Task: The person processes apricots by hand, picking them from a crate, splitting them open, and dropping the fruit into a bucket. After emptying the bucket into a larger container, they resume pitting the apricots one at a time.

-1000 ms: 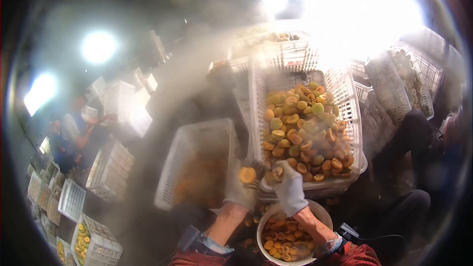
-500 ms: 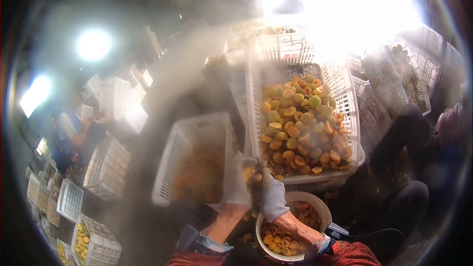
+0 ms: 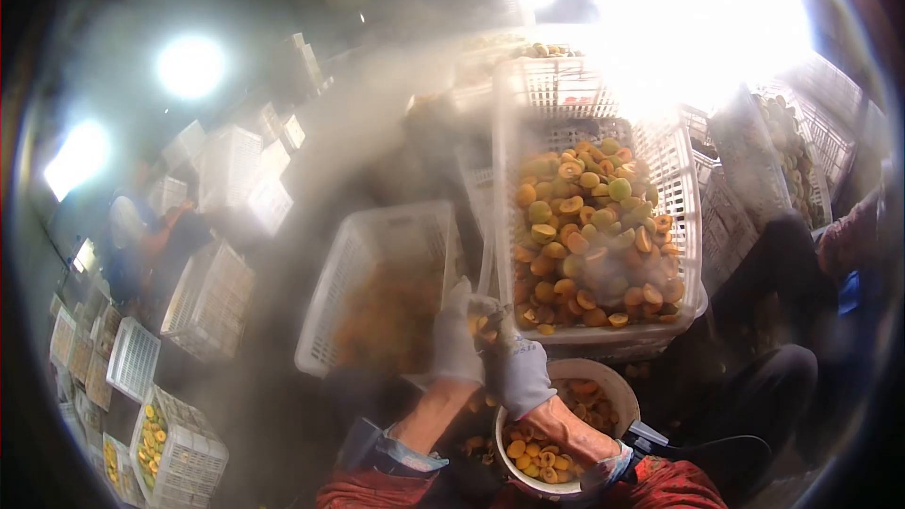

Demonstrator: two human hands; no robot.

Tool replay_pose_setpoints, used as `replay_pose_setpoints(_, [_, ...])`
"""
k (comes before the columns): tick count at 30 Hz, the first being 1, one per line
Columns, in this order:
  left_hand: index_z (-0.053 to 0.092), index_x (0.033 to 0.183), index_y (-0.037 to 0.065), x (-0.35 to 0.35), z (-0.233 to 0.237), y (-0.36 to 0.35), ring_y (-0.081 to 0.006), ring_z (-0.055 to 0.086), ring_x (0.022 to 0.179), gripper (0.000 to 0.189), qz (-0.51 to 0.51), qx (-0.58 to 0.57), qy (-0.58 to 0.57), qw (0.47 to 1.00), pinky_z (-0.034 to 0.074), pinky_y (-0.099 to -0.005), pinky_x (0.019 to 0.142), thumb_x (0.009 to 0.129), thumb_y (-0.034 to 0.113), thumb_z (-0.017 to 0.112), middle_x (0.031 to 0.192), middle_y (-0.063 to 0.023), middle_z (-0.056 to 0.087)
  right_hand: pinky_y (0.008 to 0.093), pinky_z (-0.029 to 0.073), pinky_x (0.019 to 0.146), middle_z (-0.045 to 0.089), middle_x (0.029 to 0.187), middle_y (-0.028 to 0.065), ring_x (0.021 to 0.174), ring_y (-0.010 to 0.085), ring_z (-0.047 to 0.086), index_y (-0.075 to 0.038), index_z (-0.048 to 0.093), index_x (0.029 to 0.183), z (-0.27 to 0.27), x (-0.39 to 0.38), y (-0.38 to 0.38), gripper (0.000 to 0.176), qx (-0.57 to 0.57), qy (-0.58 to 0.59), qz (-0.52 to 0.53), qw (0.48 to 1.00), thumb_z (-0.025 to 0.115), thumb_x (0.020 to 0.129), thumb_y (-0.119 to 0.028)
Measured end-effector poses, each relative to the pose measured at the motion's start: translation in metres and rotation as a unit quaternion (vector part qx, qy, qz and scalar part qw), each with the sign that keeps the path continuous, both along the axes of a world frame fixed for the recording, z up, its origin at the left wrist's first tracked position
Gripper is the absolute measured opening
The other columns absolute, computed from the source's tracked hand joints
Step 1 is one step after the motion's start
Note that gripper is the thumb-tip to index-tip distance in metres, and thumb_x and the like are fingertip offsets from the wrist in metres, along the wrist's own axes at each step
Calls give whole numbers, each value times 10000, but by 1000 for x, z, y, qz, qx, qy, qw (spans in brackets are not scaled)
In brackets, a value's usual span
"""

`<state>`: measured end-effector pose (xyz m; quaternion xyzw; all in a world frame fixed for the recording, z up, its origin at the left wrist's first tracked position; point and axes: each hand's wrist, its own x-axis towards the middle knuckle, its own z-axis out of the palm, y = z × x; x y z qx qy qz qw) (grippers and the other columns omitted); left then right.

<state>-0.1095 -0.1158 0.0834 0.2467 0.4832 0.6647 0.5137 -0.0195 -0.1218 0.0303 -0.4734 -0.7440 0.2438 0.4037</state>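
Observation:
My left hand (image 3: 457, 339), in a pale glove, is closed around orange fruit pieces (image 3: 487, 324) between the two hands. Close beside it, my right hand (image 3: 524, 374), gloved too, has its fingers bent at the same fruit; haze and the glove hide exactly what they grip. Behind the hands stands a white crate (image 3: 693, 226) full of halved orange and green fruit (image 3: 589, 236). Below my right hand is a white bucket (image 3: 629, 405) with fruit pieces. A second white crate (image 3: 325, 306), left of my hands, holds a blurred orange-brown mass.
At the right edge sits a person with dark-clad knees (image 3: 782, 377), near tilted crates (image 3: 749, 146) of fruit. Another person (image 3: 132, 226) is at the far left among white crates (image 3: 207, 302). A fruit crate (image 3: 184, 443) stands at the lower left. Bright lamps cause glare.
The crates and bucket sit slightly further right in the view. My right hand has turned a little at the fruit, and both hands remain close together.

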Motion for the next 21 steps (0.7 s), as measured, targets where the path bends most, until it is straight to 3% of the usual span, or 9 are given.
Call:
replay_pose_setpoints(5, [535, 657, 102, -10, 3, -7, -126, 517, 591, 384, 0, -22, -13, 1000, 409, -232, 547, 911, 390, 540, 665, -15, 557, 434, 506, 585, 661, 813, 155, 668, 358, 646, -91, 467, 1186, 0, 1, -3, 401, -87, 8, 57, 995, 610, 812, -114])
replay_pose_setpoints(7, [508, 651, 117, -18, -1, -9, -123, 516, 596, 365, -35, -10, 3, 999, 409, -243, 548, 913, 369, 539, 642, -6, 530, 406, 505, 541, 667, 816, 162, 639, 325, 659, -48, 471, 1178, -20, -5, 6, 418, -287, 138, 137, 938, 646, 808, -130])
replay_pose_setpoints(8, [508, 651, 117, -19, -3, -10, -123, 516, 596, 365, -34, -10, 2, 999, 409, -243, 548, 913, 369, 539, 642, -6, 530, 406, 505, 541, 667, 816, 162, 639, 325, 659, -48, 471, 1178, -22, -4, 4, 418, -287, 138, 138, 938, 646, 808, -130])
replay_pose_setpoints(13, [499, 698, 134, -15, -4, -19, -110, 521, 612, 319, 13, -33, -62, 997, 432, -247, 563, 920, 360, 533, 679, 3, 524, 362, 459, 431, 666, 782, 145, 526, 255, 634, 9, 510, 1088, -13, -7, -10, 314, 7, -49, 73, 996, 640, 829, -113])
replay_pose_setpoints(14, [499, 698, 134, -16, -9, -18, -110, 521, 612, 319, 14, -28, -62, 998, 432, -247, 563, 920, 360, 533, 679, 3, 524, 362, 459, 431, 666, 782, 145, 526, 255, 634, 9, 510, 1088, -5, -8, -9, 314, 12, -48, 75, 996, 640, 829, -113])
replay_pose_setpoints(16, [493, 704, 136, -21, -23, -13, -103, 521, 614, 324, 5, -37, -71, 997, 440, -237, 574, 919, 374, 538, 690, 8, 520, 407, 488, 505, 664, 750, 158, 611, 299, 655, -12, 540, 1067, 16, -8, -5, 331, -257, -17, 120, 959, 661, 798, -164])
replay_pose_setpoints(17, [493, 704, 136, -21, -18, -15, -103, 521, 614, 324, 4, -36, -69, 997, 440, -237, 574, 919, 374, 538, 690, 8, 520, 407, 488, 505, 664, 750, 158, 611, 299, 655, -12, 540, 1067, -7, -11, 3, 331, -256, -15, 120, 959, 661, 798, -164])
replay_pose_setpoints(19, [526, 717, 126, -19, -9, -20, -134, 563, 664, 320, 2, -29, -71, 997, 463, -252, 605, 923, 371, 532, 721, -15, 565, 435, 511, 587, 660, 729, 184, 727, 316, 677, -22, 576, 1018, -75, -13, 28, 333, 2, -105, 245, 964, 643, 809, -272])
replay_pose_setpoints(21, [556, 746, 111, -22, -30, -13, -154, 581, 698, 325, -25, -26, -93, 995, 474, -275, 644, 929, 378, 519, 754, -34, 592, 426, 505, 577, 656, 736, 180, 715, 308, 668, -27, 591, 992, -38, 4, 7, 316, 1, -203, 193, 960, 612, 831, -298])
